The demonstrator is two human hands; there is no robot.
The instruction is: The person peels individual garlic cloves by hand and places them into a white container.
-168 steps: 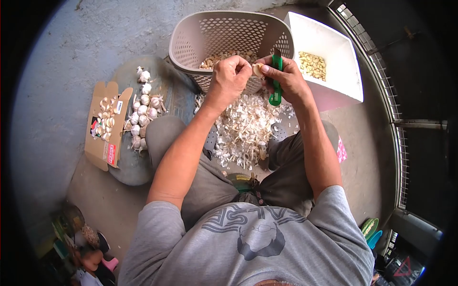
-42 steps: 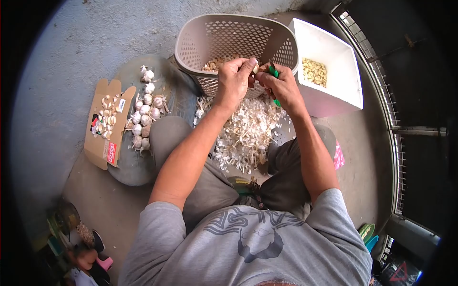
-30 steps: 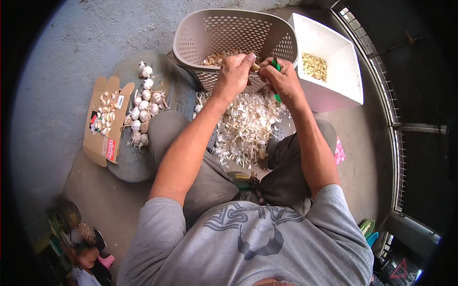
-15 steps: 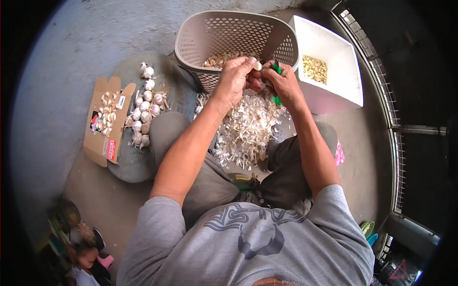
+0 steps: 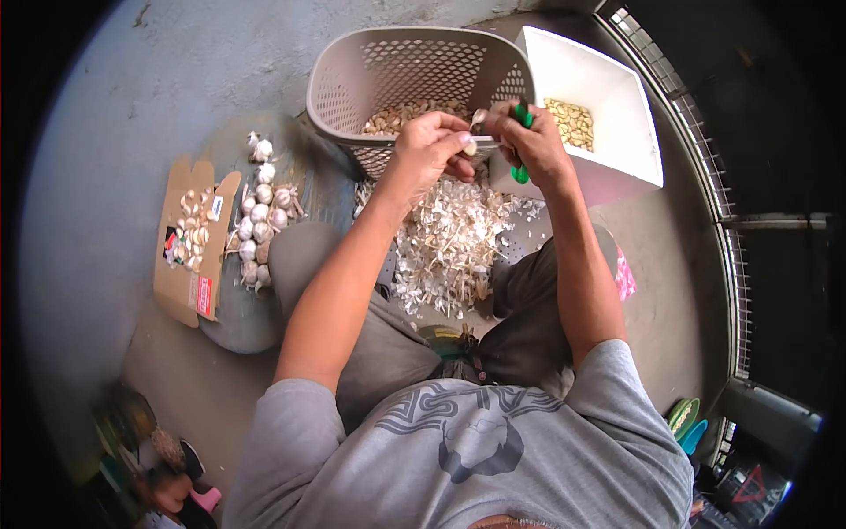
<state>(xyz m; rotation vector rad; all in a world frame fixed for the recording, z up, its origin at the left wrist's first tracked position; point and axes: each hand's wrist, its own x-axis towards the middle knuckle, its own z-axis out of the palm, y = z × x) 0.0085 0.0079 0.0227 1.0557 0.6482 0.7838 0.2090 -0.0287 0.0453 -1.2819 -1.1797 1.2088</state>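
My left hand (image 5: 427,152) pinches a pale garlic clove (image 5: 471,148) between thumb and fingers, over the near rim of the grey-brown perforated basket (image 5: 423,35). Close on its right, my right hand (image 5: 539,148) is closed around a green-handled knife (image 5: 522,113); most of its blade cannot be made out. A whitish piece (image 5: 478,117), peel or a clove, shows at the right fingertips. Unpeeled cloves (image 5: 410,115) lie inside the basket. Below both hands spreads a heap of garlic skins (image 5: 454,238).
A white foam box (image 5: 630,132) at the right holds peeled cloves (image 5: 568,123). Left, several garlic bulbs (image 5: 262,212) lie on a round grey surface (image 5: 233,331), beside a cardboard piece (image 5: 176,291) bearing cloves. A metal grille (image 5: 724,185) lines the right side.
My hands have moved slightly apart, and the clove in my left hand is lower. A whitish piece now shows at my right fingertips. The whole view has shifted a little.
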